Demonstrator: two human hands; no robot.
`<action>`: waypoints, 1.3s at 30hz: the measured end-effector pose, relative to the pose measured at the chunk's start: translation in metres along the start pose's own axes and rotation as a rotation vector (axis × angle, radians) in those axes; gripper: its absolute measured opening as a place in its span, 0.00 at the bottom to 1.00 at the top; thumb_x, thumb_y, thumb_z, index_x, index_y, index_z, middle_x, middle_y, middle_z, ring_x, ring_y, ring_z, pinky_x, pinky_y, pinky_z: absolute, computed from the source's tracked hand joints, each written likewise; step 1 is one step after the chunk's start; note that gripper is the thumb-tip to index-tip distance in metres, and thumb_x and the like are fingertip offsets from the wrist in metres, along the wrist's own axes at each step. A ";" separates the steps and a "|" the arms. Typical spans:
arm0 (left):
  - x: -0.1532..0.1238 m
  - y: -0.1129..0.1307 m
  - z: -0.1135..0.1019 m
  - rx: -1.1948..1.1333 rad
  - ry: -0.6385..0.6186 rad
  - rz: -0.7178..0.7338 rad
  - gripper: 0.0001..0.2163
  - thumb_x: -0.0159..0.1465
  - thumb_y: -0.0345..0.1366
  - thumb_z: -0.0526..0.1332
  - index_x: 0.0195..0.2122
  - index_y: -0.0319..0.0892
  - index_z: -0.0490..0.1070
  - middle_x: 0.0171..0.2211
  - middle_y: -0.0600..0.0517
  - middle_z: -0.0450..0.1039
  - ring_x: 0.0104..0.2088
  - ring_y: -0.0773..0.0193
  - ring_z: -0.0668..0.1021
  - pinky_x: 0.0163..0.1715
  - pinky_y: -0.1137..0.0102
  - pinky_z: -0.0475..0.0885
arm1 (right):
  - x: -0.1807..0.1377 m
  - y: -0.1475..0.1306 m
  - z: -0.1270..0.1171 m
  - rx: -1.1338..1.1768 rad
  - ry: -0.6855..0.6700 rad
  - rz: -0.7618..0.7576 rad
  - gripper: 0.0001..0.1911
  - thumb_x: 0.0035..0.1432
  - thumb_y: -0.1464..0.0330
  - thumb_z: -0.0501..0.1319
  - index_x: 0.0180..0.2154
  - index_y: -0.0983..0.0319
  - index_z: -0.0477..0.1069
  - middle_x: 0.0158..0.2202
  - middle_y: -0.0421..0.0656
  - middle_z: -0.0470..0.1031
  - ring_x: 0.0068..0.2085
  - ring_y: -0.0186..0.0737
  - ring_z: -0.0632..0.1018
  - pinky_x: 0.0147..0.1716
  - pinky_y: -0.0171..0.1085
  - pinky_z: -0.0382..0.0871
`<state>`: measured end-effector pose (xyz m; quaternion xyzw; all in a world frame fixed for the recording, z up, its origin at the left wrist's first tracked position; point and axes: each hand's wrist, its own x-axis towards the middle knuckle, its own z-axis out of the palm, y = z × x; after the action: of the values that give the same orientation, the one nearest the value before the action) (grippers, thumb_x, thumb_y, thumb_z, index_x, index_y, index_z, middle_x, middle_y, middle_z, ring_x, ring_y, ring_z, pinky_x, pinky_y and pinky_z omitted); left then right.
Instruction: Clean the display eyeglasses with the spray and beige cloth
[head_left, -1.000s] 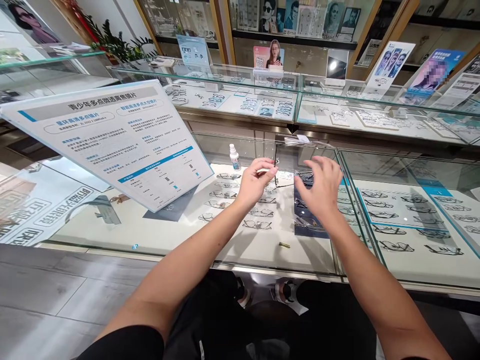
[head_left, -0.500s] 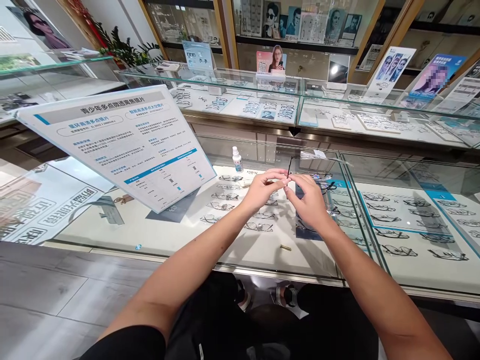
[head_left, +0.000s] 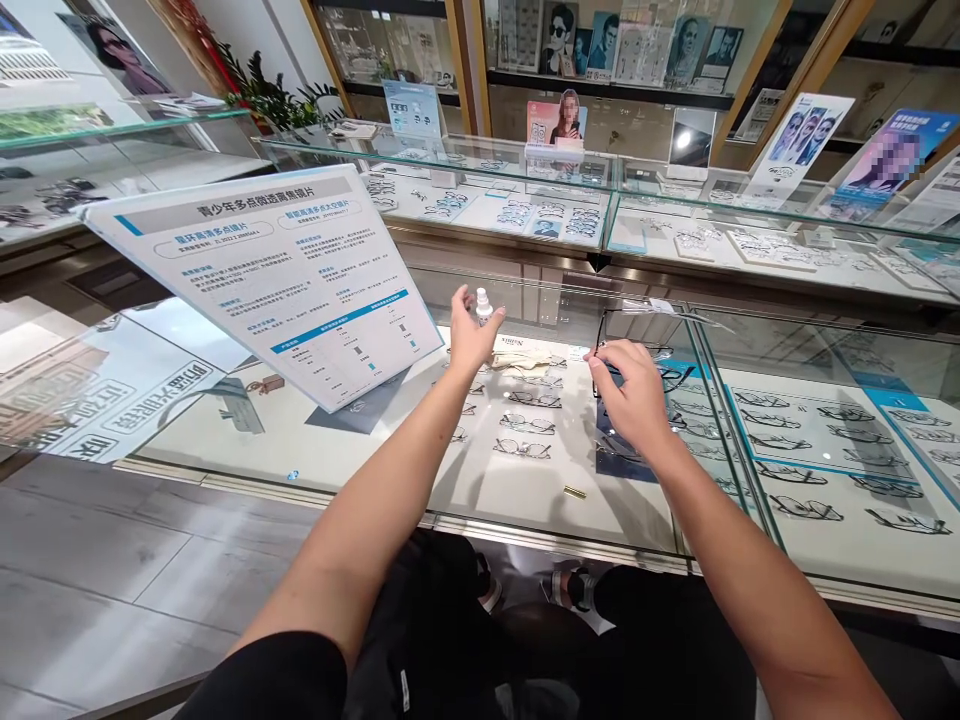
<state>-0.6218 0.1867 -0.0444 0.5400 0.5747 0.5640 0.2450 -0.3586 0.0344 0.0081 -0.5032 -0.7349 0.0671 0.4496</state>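
My left hand [head_left: 469, 338] is stretched out over the glass counter, fingers apart, right beside a small white spray bottle [head_left: 484, 306] that stands upright; I cannot tell whether it touches the bottle. My right hand [head_left: 634, 395] is closed in a pinch on a pair of dark-framed glasses [head_left: 660, 352], held just above the counter top. A pale cleaning cloth [head_left: 525, 347] lies on the glass between the two hands.
A slanted white information board [head_left: 285, 270] stands on the counter at the left. Under the glass top [head_left: 525, 480] lie rows of glasses. A small brass piece [head_left: 575, 491] rests near the front edge. More display cases and posters stand behind.
My left hand left the glasses and moved up and left to the spray bottle, opening its fingers. My right hand kept hold of the glasses and stayed about where it was.
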 end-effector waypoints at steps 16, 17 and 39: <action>-0.037 0.068 -0.001 -0.667 -0.519 -0.210 0.17 0.63 0.53 0.66 0.43 0.47 0.68 0.34 0.51 0.70 0.34 0.60 0.75 0.29 0.67 0.72 | 0.006 -0.004 -0.012 0.213 0.002 0.037 0.15 0.77 0.57 0.56 0.41 0.55 0.76 0.46 0.45 0.83 0.51 0.51 0.79 0.55 0.51 0.69; -0.045 0.079 -0.003 -0.728 -0.636 -0.239 0.21 0.64 0.61 0.63 0.39 0.47 0.68 0.30 0.52 0.67 0.30 0.61 0.73 0.25 0.68 0.69 | 0.006 -0.006 -0.012 0.236 -0.014 0.039 0.16 0.77 0.56 0.56 0.40 0.55 0.76 0.46 0.45 0.83 0.51 0.51 0.79 0.55 0.51 0.69; -0.078 0.083 0.009 -0.570 -1.069 -0.268 0.33 0.63 0.72 0.58 0.22 0.44 0.66 0.16 0.55 0.56 0.16 0.70 0.58 0.16 0.71 0.45 | 0.002 -0.014 -0.006 0.717 -0.328 0.173 0.20 0.73 0.48 0.60 0.40 0.55 0.80 0.46 0.44 0.84 0.52 0.51 0.82 0.59 0.49 0.73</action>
<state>-0.5620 0.1018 0.0040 0.5842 0.2621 0.3113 0.7022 -0.3644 0.0273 0.0209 -0.3570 -0.6820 0.4360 0.4662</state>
